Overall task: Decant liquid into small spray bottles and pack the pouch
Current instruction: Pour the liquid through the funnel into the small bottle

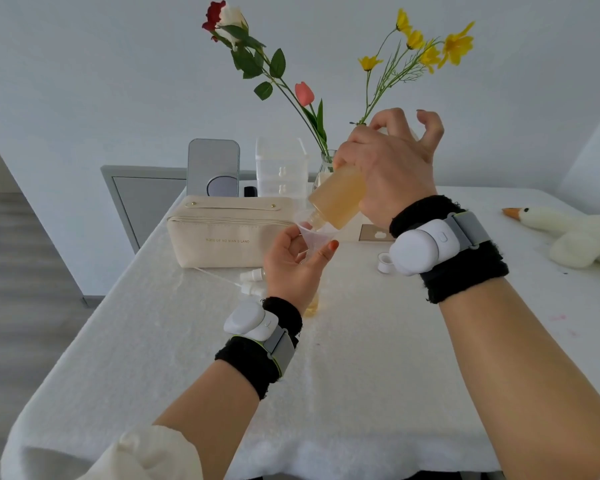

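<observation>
Mid-pour. Right hand (388, 168) clamped round a tilted bottle of amber liquid (340, 199), outer fingers curled free in the air. Bottle neck angled down into a clear funnel (309, 233), pinched between thumb and fingertips of the left hand (291, 268). Under those fingers, mostly hidden behind the palm, a small spray bottle (310, 306) with amber at its base. Beyond the left fingertips, the beige pouch (222, 233); just left of the thumb, loose spray tops (252, 274). Best done slowly: hold the funnel upright, ease the tilt, stop short of overflow.
</observation>
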